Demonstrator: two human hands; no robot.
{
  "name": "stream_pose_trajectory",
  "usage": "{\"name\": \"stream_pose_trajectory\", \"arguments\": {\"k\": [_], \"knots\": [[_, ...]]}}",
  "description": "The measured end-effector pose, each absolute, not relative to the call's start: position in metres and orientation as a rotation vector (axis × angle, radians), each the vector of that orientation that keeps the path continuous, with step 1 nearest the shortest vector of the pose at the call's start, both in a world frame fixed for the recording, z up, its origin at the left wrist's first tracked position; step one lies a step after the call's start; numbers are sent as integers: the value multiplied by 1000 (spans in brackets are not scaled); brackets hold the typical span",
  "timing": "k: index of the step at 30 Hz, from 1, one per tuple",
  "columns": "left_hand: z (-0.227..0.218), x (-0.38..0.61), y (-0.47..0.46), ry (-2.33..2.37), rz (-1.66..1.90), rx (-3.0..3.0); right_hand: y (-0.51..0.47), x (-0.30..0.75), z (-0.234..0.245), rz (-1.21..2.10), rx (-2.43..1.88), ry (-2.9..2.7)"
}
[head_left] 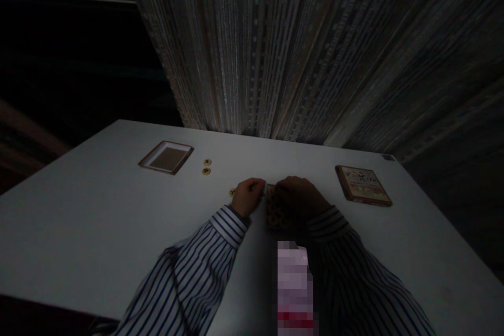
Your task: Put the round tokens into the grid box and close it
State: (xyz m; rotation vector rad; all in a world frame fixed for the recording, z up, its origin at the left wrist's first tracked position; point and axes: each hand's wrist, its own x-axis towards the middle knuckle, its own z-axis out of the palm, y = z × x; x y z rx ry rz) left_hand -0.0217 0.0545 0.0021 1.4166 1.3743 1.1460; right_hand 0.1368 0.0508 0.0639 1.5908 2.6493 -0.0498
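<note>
A small tray of round pieces (276,216), which look like Chinese chess pieces, lies between my hands on the white table. My left hand (249,197) is closed at the tray's left edge, its fingertips pressed together; what they grip is too dark to tell. Over the tray's upper right part, my right hand (301,197) curls its fingers down, and their tips are hidden in shadow. One loose piece (232,192) shows beside my left hand, partly covered by it. Farther left lie two more pieces, an upper disc (207,161) and a lower disc (206,171), each with a dark mark.
An open, shallow box half (165,157) sits at the table's back left. On the right rests a flat box lid (364,185) printed with characters. A striped curtain (252,52) hangs along the far edge of the white table (98,210). The lighting is very dim.
</note>
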Motion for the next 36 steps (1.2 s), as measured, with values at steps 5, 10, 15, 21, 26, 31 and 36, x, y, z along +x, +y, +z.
{"name": "stream_pose_trajectory", "arguments": {"k": [5,10,15,21,26,31,36], "knots": [[3,-21,54,1367,1136,1373,51,135,63,-69,1569,2657],[5,-21,53,1385,1133,1398,53,136,58,-75,1552,2680],[4,-22,53,1371,1125,1397,54,135,56,-136,1554,2714],[7,-21,53,1391,1113,1399,54,135,56,-184,1568,2711],[7,-21,53,1400,1110,1405,55,136,54,-167,1550,2735],[5,-21,53,1377,1098,1372,57,135,53,-153,1547,2726],[4,-21,54,1389,1111,1419,58,135,51,-149,1552,2730]]}}
